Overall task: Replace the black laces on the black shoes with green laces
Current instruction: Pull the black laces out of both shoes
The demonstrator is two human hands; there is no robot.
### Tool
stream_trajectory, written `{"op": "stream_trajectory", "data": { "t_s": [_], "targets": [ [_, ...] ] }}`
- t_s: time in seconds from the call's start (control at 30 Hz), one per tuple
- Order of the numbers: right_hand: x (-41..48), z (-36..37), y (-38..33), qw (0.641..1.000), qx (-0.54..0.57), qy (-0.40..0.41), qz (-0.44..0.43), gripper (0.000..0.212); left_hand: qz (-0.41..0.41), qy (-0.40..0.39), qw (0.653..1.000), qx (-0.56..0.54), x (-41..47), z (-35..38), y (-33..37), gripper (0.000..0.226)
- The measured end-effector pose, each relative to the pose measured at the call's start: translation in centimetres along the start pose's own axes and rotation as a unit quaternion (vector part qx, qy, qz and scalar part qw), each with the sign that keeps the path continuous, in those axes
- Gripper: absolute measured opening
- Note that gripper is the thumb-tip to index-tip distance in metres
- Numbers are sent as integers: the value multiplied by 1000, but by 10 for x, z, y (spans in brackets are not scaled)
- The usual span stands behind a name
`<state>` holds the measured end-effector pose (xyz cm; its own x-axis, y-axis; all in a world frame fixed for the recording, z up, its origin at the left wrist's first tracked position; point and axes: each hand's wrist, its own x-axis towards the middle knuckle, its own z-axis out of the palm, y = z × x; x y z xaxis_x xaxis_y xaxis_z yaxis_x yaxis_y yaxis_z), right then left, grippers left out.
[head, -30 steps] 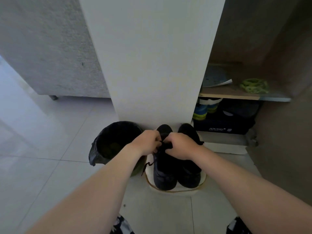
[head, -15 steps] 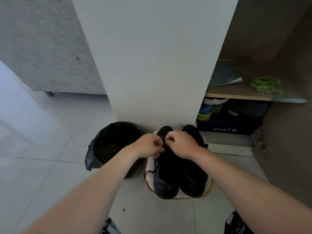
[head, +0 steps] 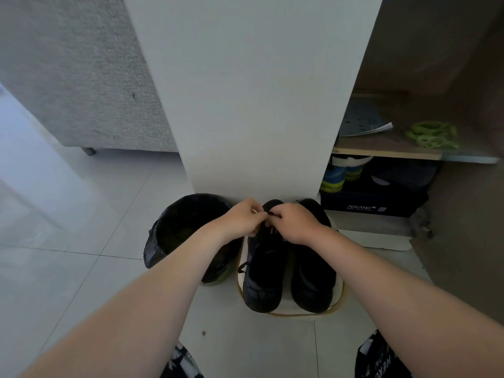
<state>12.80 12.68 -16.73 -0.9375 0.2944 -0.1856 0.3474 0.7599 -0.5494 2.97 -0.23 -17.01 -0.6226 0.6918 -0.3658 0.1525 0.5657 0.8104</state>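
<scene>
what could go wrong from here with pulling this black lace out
Both the left hand and right hand pinch the black lace at the top of the shoe beside the bin; nothing pins the shoe, so a hard tug may drag it off its mat. The open bin stands right next to it, so a freed lace could fall in.

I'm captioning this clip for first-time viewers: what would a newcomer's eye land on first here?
The left hand and right hand meet at the centre over the black shoes on the floor, pinching a black lace at the top of the left shoe. Next come the bright green laces coiled on the wooden shelf at the right, then the black-lined bin just left of the shoes.
</scene>
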Motion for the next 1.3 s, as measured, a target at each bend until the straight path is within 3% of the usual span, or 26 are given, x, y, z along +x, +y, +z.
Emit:
{"op": "stream_trajectory", "data": {
  "t_s": [0.13,0.23,0.33,0.4,0.53,0.63,0.77,0.9,0.97,1.1,1.23,1.3],
  "targets": [
    [6,-6,7,999,37,7,31,35,-1,-66,994,83,-7,-3,-6,7],
    [6,-6,11,999,23,3,30,35,11,-8,995,99,-9,-1,-7,13],
    [5,-6,13,999,-3,-21,24,35,11,71,997,29,-13,-2,-1,10],
    [4,-5,10,999,-21,-32,11,31,66,121,987,82,-19,-2,5,8],
    [-6,-5,-7,995,-47,-82,-21,9,139,105,969,177,-27,0,25,12],
    [-14,-2,-11,994,-19,-105,-14,18,116,108,979,124,-32,2,34,15],
    [-9,7,-11,998,-62,-22,7,31,63,92,992,55,-40,-2,32,15],
    [4,9,-14,1000,0,-11,2,47,-47,32,998,20,-40,-6,14,21],
    [4,8,-21,1000,-20,18,-6,40,-56,-13,997,58,-40,-8,0,15],
    [3,11,-39,996,-20,90,-20,28,-71,20,997,-8,-32,-8,-18,8],
    [-5,15,-46,997,19,73,-29,19,-74,17,996,-37,-31,-8,-16,5],
    [-14,11,-51,994,53,101,-4,50,-78,10,997,-25,-33,-9,-10,5]
  ]
}}
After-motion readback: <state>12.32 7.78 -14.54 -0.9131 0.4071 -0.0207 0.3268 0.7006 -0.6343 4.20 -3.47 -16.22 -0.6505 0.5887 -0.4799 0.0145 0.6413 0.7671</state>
